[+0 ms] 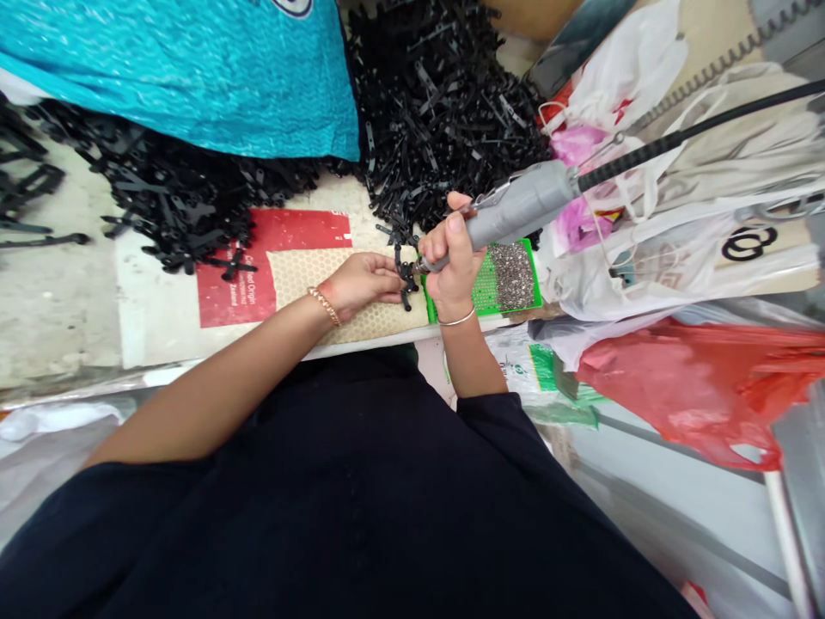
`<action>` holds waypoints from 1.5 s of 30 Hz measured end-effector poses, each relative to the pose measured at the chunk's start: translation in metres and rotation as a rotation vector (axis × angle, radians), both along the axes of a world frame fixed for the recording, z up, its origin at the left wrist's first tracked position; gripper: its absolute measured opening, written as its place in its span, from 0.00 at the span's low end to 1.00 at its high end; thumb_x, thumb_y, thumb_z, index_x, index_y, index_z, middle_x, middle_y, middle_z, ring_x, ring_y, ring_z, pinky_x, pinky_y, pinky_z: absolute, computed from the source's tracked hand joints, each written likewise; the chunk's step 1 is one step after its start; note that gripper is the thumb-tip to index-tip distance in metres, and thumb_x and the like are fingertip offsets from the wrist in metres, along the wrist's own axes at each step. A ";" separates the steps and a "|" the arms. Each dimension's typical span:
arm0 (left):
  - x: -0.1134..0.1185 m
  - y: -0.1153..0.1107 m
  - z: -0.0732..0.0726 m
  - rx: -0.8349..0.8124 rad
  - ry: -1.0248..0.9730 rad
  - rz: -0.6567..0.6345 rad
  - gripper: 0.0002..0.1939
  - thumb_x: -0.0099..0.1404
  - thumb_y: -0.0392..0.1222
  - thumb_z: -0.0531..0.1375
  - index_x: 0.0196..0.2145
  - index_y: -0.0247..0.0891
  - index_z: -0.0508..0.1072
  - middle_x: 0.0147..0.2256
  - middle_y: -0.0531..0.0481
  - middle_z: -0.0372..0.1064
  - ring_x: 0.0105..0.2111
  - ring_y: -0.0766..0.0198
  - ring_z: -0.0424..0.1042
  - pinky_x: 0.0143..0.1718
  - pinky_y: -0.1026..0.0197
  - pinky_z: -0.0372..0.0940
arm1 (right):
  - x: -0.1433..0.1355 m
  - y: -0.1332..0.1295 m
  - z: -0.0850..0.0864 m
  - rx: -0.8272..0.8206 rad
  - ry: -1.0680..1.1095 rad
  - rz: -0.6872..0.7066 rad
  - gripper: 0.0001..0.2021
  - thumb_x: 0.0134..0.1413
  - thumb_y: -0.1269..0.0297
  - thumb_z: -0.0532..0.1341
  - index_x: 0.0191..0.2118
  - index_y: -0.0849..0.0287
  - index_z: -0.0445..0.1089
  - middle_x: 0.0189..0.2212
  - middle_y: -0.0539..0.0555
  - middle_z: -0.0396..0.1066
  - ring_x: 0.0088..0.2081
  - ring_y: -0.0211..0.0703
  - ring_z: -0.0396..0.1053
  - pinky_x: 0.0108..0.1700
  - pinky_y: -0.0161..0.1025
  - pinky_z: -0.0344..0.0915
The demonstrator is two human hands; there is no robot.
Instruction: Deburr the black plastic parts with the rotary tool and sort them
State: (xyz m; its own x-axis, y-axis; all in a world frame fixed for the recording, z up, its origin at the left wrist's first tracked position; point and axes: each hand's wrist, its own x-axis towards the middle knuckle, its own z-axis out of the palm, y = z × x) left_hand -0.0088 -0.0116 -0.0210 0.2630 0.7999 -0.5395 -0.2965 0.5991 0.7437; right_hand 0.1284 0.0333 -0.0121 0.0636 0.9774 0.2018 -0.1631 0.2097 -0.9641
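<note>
My right hand (456, 265) is wrapped round a grey power screwdriver (522, 206), whose tip points left and meets a small black plastic part (406, 277). From the left, my left hand (366, 285) pinches that black part with its fingertips, over a beige dotted mat (309, 279). Just right of the part lies a green tray (488, 288) with many small metal screws (514, 275) in its right half. My right hand covers the tray's left portion in places.
Heaps of black parts (444, 103) lie beyond my hands and to the left (186, 193). A blue bag (193, 77) rests on them. Plastic bags (696, 249) crowd the right side, a red bag (696, 370) among them. The screwdriver's black cable (702, 129) runs to the upper right.
</note>
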 end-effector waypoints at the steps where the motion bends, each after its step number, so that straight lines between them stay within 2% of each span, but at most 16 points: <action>1: 0.000 0.000 0.000 0.002 -0.001 -0.001 0.12 0.52 0.26 0.75 0.31 0.32 0.79 0.28 0.49 0.77 0.29 0.65 0.77 0.49 0.54 0.78 | 0.000 0.000 0.000 -0.019 -0.012 -0.012 0.22 0.64 0.38 0.61 0.51 0.49 0.68 0.21 0.42 0.55 0.21 0.37 0.60 0.29 0.41 0.70; 4: 0.000 0.000 -0.001 0.004 -0.002 -0.006 0.12 0.52 0.26 0.75 0.31 0.32 0.78 0.28 0.50 0.77 0.29 0.66 0.77 0.49 0.54 0.78 | -0.001 0.000 -0.001 -0.056 -0.006 -0.025 0.21 0.65 0.40 0.61 0.51 0.50 0.69 0.22 0.43 0.57 0.22 0.37 0.62 0.30 0.40 0.72; 9: 0.000 0.000 0.001 -0.012 0.023 0.005 0.11 0.54 0.24 0.73 0.30 0.32 0.76 0.27 0.50 0.76 0.29 0.66 0.78 0.48 0.55 0.78 | -0.002 0.001 -0.007 -0.043 0.075 0.048 0.23 0.62 0.37 0.65 0.50 0.49 0.71 0.22 0.42 0.57 0.23 0.36 0.62 0.30 0.39 0.68; 15: 0.001 0.000 0.002 -0.017 0.026 0.003 0.11 0.54 0.24 0.73 0.30 0.32 0.76 0.27 0.51 0.76 0.29 0.66 0.78 0.50 0.53 0.78 | -0.001 0.005 -0.017 0.019 0.096 0.078 0.23 0.65 0.38 0.61 0.52 0.50 0.69 0.22 0.40 0.58 0.23 0.32 0.59 0.31 0.38 0.62; 18: 0.001 0.000 0.000 -0.020 0.025 0.012 0.11 0.54 0.23 0.73 0.30 0.32 0.76 0.28 0.50 0.77 0.29 0.66 0.78 0.51 0.52 0.78 | -0.002 0.003 -0.017 -0.002 0.062 0.089 0.23 0.65 0.38 0.63 0.53 0.49 0.69 0.25 0.42 0.62 0.26 0.35 0.64 0.32 0.39 0.64; 20: 0.002 0.000 0.000 -0.025 0.031 0.016 0.11 0.54 0.23 0.72 0.30 0.32 0.76 0.28 0.50 0.77 0.29 0.65 0.78 0.52 0.51 0.78 | -0.003 0.000 -0.015 0.002 0.042 0.098 0.22 0.64 0.38 0.64 0.51 0.49 0.69 0.24 0.42 0.61 0.25 0.36 0.65 0.30 0.39 0.64; 25: 0.001 0.002 0.000 -0.036 0.057 0.007 0.12 0.53 0.23 0.73 0.29 0.32 0.76 0.28 0.49 0.76 0.29 0.64 0.78 0.51 0.49 0.79 | -0.004 -0.006 -0.007 0.022 0.045 0.199 0.25 0.57 0.35 0.68 0.44 0.50 0.69 0.20 0.40 0.57 0.19 0.32 0.56 0.23 0.38 0.58; 32: 0.002 0.003 0.000 -0.053 0.071 0.029 0.16 0.48 0.26 0.78 0.30 0.31 0.77 0.28 0.50 0.76 0.28 0.64 0.78 0.49 0.48 0.81 | -0.003 0.000 -0.006 -0.041 0.046 0.278 0.28 0.52 0.31 0.70 0.41 0.50 0.67 0.19 0.39 0.54 0.18 0.32 0.53 0.22 0.37 0.57; 36: 0.002 0.004 -0.004 -0.035 0.057 0.001 0.15 0.48 0.25 0.77 0.30 0.31 0.78 0.29 0.49 0.77 0.29 0.64 0.78 0.47 0.50 0.80 | -0.006 0.002 -0.006 -0.073 0.006 0.252 0.27 0.50 0.34 0.70 0.42 0.51 0.70 0.18 0.40 0.54 0.19 0.34 0.53 0.23 0.39 0.57; 39: 0.003 0.005 -0.004 0.003 0.055 -0.017 0.11 0.52 0.24 0.74 0.30 0.32 0.78 0.28 0.50 0.77 0.29 0.66 0.77 0.44 0.56 0.79 | -0.002 -0.004 0.004 -0.047 -0.025 0.223 0.26 0.51 0.36 0.70 0.45 0.51 0.73 0.19 0.40 0.55 0.19 0.35 0.56 0.24 0.39 0.59; 41: 0.006 0.002 -0.001 0.035 0.054 -0.023 0.09 0.55 0.23 0.71 0.30 0.32 0.78 0.27 0.51 0.76 0.29 0.68 0.76 0.40 0.61 0.77 | 0.006 -0.012 0.017 0.007 -0.038 0.154 0.24 0.52 0.41 0.71 0.47 0.51 0.74 0.20 0.41 0.59 0.20 0.35 0.58 0.25 0.37 0.61; 43: 0.010 -0.001 0.001 0.063 0.023 -0.023 0.08 0.58 0.24 0.71 0.30 0.32 0.78 0.29 0.51 0.76 0.30 0.68 0.76 0.38 0.63 0.75 | 0.018 -0.019 0.028 0.137 -0.025 0.039 0.22 0.48 0.49 0.75 0.48 0.50 0.76 0.21 0.41 0.66 0.22 0.36 0.63 0.29 0.37 0.66; 45: 0.011 0.000 0.000 0.087 -0.019 -0.001 0.08 0.59 0.30 0.73 0.29 0.33 0.77 0.31 0.50 0.77 0.31 0.69 0.76 0.37 0.64 0.74 | 0.032 -0.021 0.029 0.237 0.010 -0.034 0.21 0.50 0.56 0.74 0.50 0.51 0.79 0.24 0.44 0.73 0.26 0.37 0.69 0.36 0.38 0.71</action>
State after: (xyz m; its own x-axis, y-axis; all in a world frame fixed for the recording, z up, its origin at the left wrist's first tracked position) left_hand 0.0026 -0.0119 -0.0207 0.2733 0.8435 -0.4624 -0.3108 0.5323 0.7874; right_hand 0.1601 0.0123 0.0169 0.0992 0.8999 0.4246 -0.1611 0.4356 -0.8856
